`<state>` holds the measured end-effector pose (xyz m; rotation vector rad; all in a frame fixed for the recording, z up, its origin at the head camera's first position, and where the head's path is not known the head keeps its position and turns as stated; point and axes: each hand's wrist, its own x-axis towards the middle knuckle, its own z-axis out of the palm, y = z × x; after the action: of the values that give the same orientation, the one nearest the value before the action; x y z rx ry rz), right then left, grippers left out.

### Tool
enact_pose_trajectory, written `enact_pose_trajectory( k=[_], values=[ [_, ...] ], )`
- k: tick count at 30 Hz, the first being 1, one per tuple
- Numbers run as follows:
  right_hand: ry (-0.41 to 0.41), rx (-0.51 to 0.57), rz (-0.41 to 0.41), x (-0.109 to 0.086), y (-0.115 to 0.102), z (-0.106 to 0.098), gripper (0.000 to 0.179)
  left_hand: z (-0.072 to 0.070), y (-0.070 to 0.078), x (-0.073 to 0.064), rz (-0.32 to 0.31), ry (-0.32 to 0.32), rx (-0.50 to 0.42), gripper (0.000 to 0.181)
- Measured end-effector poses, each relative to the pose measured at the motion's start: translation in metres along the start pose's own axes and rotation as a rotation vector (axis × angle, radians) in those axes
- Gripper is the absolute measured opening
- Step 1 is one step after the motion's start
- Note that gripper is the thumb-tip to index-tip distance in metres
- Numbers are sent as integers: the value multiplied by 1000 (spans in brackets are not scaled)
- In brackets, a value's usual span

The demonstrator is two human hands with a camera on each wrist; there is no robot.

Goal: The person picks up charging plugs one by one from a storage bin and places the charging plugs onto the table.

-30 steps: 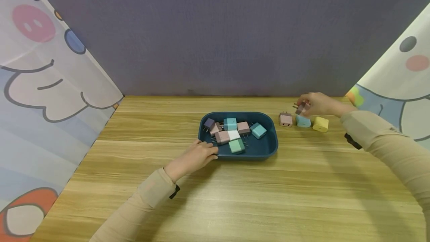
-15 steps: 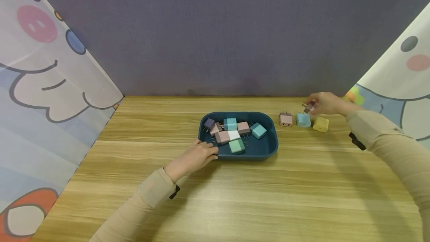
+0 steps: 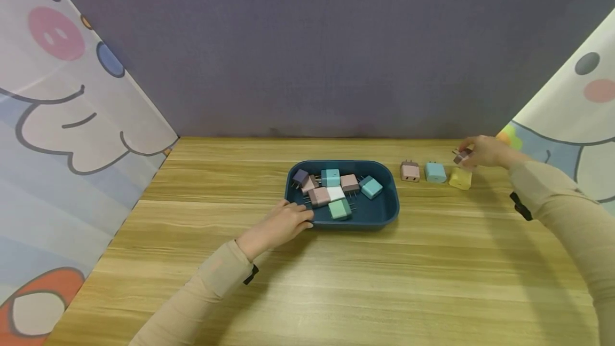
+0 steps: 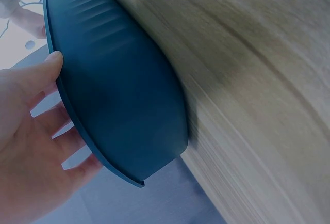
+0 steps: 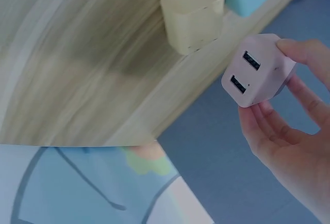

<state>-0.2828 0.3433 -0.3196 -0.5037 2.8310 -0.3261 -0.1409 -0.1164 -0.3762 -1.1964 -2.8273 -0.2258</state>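
My left hand (image 3: 281, 224) grips the near left rim of a dark blue plastic tray (image 3: 377, 211); in the left wrist view its thumb lies on the outer wall (image 4: 113, 79), fingers over the rim. Chargers lie jumbled in the tray: purple (image 3: 300, 177), light blue (image 3: 330, 177), white (image 3: 335, 193), green (image 3: 340, 209) and several pink. Over at the right, my right hand (image 3: 487, 151) pinches a pink USB charger (image 5: 258, 69) between thumb and fingers, its two ports showing. It is held above the table, just behind a yellow charger (image 3: 460, 179).
Right of the tray, a pink two-port charger (image 3: 410, 171), a light blue charger (image 3: 435, 172) and the yellow one stand in a row on the wooden table (image 3: 365, 282). A grey-purple wall (image 3: 307, 57) rises behind; cartoon-printed cloths (image 3: 576, 122) flank both sides.
My right hand has carried the pink charger rightward, from over the light blue charger to behind the yellow one, uncovering the light blue one. The left hand keeps its place on the tray.
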Motion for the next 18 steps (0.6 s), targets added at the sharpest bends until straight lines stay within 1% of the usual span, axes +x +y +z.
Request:
enact_pose_trajectory(
  k=[4, 9, 14, 18],
  values=[
    [-4, 37, 24, -3, 9, 2, 42, 0, 1, 0, 0, 6, 4, 7],
    [-1, 65, 25, -7, 21, 5, 41, 0, 1, 0, -1, 0, 5, 7],
    [3, 62, 24, -11, 33, 9, 41, 0, 1, 0, 1, 1, 9, 8],
    [5, 58, 26, -15, 38, 11, 41, 0, 1, 0, 1, 2, 6, 7]
  ],
)
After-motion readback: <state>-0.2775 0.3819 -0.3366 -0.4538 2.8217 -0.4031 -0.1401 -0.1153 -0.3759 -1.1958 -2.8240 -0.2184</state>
